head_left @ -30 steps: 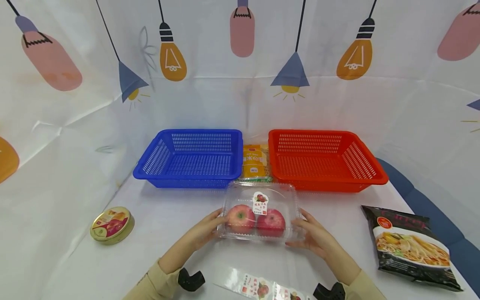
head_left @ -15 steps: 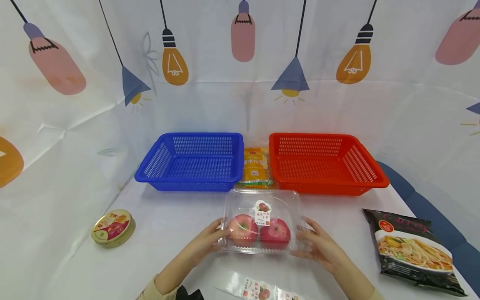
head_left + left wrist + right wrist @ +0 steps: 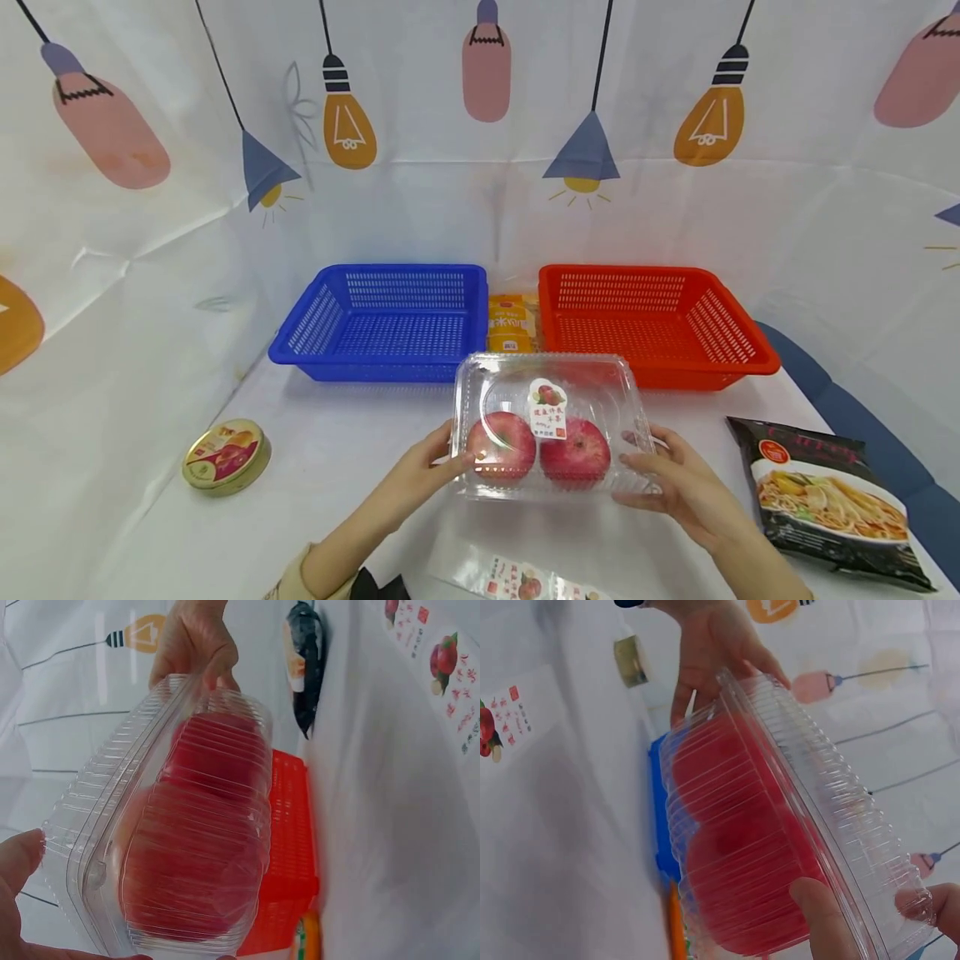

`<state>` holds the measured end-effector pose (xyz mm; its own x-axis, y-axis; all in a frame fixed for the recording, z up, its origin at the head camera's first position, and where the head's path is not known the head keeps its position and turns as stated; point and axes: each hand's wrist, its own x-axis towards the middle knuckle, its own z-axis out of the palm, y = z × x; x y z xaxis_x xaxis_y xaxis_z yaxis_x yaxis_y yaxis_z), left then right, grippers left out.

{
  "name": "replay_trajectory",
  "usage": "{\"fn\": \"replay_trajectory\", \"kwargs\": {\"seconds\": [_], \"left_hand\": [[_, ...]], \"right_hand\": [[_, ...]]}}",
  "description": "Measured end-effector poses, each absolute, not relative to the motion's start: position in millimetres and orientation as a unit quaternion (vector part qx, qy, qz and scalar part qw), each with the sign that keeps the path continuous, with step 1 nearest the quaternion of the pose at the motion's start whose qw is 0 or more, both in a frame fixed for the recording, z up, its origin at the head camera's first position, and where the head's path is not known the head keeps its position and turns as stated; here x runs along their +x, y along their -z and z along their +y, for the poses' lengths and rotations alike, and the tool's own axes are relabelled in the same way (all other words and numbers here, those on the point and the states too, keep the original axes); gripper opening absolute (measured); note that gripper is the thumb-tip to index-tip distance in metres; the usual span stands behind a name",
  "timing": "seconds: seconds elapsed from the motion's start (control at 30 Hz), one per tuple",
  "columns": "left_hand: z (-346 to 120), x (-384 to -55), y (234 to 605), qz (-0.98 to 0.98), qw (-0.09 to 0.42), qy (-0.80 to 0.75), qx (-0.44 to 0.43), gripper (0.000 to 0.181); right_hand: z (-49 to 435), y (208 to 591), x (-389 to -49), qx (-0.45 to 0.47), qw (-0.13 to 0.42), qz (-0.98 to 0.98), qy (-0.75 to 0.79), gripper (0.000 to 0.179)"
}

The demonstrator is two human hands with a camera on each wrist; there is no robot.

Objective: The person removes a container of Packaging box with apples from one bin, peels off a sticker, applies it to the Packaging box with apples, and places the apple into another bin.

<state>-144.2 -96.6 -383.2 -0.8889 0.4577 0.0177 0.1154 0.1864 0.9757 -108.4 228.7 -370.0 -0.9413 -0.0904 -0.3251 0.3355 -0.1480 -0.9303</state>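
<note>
A clear plastic clamshell box [image 3: 517, 375] with two red apples [image 3: 576, 452] inside is held up above the table between both hands. On its lid is a white sticker [image 3: 548, 408] with an apple picture and red writing. My left hand [image 3: 420, 475] grips the box's left end, thumb on the front. The right hand [image 3: 686, 483] grips its right end, fingers spread along the side. Both wrist views show the ribbed box wall [image 3: 195, 847] clear of the white tabletop, and the lid looks closed. The box tilts slightly, its lid facing the head camera.
A blue basket [image 3: 390, 367] and a red basket [image 3: 660, 371] stand at the back, a yellow food packet [image 3: 510, 323] between them. A round gold tin [image 3: 226, 457] lies left, a black noodle bag [image 3: 828, 496] right. A strip of apple stickers [image 3: 517, 577] lies in front.
Both hands first brought the box nearer, then raised it and shifted it right. It now overlaps the yellow packet and the red basket's edge in the head view.
</note>
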Motion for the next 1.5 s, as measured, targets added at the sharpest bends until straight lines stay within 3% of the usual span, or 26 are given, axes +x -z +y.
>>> {"fn": "replay_trajectory", "kwargs": {"seconds": [0.17, 0.43, 0.67, 0.97, 1.1, 1.3, 1.37, 1.5], "left_hand": [[-83.7, -155.5, 366.2, 0.765, 0.128, -0.596, 0.21, 0.062], [-62.7, -175.1, 350.8, 0.76, 0.139, -0.599, 0.209, 0.06], [-42.8, -191.6, 348.5, 0.747, 0.157, -0.613, 0.204, 0.057], [-20.4, -213.0, 347.2, 0.737, 0.149, -0.621, 0.222, 0.058], [-9.7, -222.3, 345.6, 0.735, 0.151, -0.622, 0.223, 0.057], [7.4, -237.9, 344.1, 0.738, 0.15, -0.623, 0.212, 0.061], [13.1, -245.1, 345.0, 0.735, 0.154, -0.627, 0.208, 0.062], [23.1, -259.8, 349.9, 0.731, 0.155, -0.632, 0.204, 0.063]], "right_hand": [[242.5, 353.3, -114.3, 0.111, 0.133, 0.647, 0.742, 0.054], [265.9, 340.8, -124.8, 0.084, 0.104, 0.631, 0.765, 0.021], [279.1, 336.5, -133.5, 0.09, 0.084, 0.603, 0.788, 0.014], [288.6, 326.7, -147.0, 0.122, 0.065, 0.566, 0.813, 0.022], [293.3, 323.2, -154.5, 0.167, 0.061, 0.532, 0.828, 0.036], [302.0, 315.7, -169.7, 0.214, 0.051, 0.508, 0.833, 0.072], [306.3, 313.5, -175.6, 0.219, 0.049, 0.497, 0.838, 0.07], [315.3, 312.0, -186.6, 0.219, 0.043, 0.469, 0.854, 0.05]]}}
